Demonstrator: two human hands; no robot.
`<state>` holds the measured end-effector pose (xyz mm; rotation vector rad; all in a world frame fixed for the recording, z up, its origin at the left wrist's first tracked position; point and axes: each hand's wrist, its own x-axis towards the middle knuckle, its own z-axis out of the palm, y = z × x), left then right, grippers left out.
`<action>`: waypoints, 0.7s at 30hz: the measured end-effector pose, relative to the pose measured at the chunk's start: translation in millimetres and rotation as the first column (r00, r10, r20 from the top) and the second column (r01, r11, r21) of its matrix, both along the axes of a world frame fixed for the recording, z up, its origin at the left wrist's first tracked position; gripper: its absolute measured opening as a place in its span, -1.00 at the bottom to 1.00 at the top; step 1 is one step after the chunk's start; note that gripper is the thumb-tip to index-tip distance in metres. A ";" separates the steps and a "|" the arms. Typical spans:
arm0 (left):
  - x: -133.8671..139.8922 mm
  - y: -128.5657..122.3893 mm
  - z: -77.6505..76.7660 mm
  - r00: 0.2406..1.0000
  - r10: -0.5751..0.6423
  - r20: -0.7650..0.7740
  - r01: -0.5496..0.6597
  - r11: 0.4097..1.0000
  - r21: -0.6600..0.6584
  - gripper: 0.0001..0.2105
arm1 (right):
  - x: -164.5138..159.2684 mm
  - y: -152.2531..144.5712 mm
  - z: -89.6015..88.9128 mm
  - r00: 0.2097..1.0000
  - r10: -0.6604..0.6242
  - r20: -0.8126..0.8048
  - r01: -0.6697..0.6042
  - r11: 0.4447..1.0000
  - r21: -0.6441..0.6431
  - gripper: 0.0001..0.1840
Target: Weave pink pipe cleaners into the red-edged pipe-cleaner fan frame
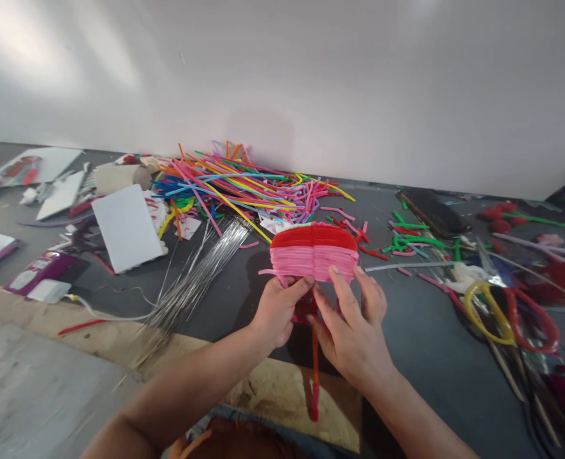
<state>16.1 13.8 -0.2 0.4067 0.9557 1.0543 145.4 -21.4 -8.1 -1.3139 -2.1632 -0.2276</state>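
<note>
Both hands hold a flat craft piece made of pipe cleaners (314, 254), with rows of red along its top and pink below. My left hand (278, 311) is closed on its lower edge, thumb lying across the front. My right hand (352, 319) grips the lower right part, its fingers bent over the pink rows. One loose pink end sticks out at the piece's left side. Beneath the hands hangs an orange and red pipe cleaner stem (315, 376); where it joins is hidden by the fingers.
Loose coloured pipe cleaners (244, 182) are heaped against the wall. Thin metal wires (196, 280) lie left of my hands. White card (127, 226), a purple packet (38, 271) and a charger plug (49, 291) sit further left. Yellow-and-red-handled scissors (490, 312) and a dark phone-like object (433, 211) are right.
</note>
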 end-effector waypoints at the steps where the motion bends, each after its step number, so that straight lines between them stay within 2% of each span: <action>1: -0.2 -0.1 -1.1 1.000 -0.006 0.003 0.006 1.000 0.003 -0.80 | 0.0 0.4 0.4 1.000 -0.002 0.017 0.002 1.000 0.013 -0.67; 4: -0.9 -0.6 -3.2 1.000 0.001 0.015 -0.001 0.999 0.033 -0.81 | 1.7 1.7 1.0 1.000 -0.014 0.015 0.014 0.999 0.029 -0.68; 7: -2.1 -0.4 -3.4 1.000 -0.023 0.001 0.023 0.996 0.085 -0.82 | 6.8 3.9 0.0 0.998 -0.013 -0.057 0.013 1.000 0.002 -0.70; 12: -4.3 1.7 -2.5 0.995 -0.099 -0.007 0.098 0.977 0.190 -0.81 | 15.0 7.4 -4.5 0.983 0.049 -0.176 -0.065 0.994 -0.087 -0.57; 16: -5.5 2.9 -2.2 0.996 -0.086 0.025 0.082 0.987 0.135 -0.82 | 15.3 9.2 -6.4 0.973 0.038 -0.226 -0.055 0.996 -0.070 -0.65; 21: -4.5 2.0 -2.9 0.994 -0.074 0.075 0.066 0.993 0.100 -0.82 | 13.2 10.3 -2.9 0.972 -0.041 -0.231 0.043 0.999 0.004 -0.81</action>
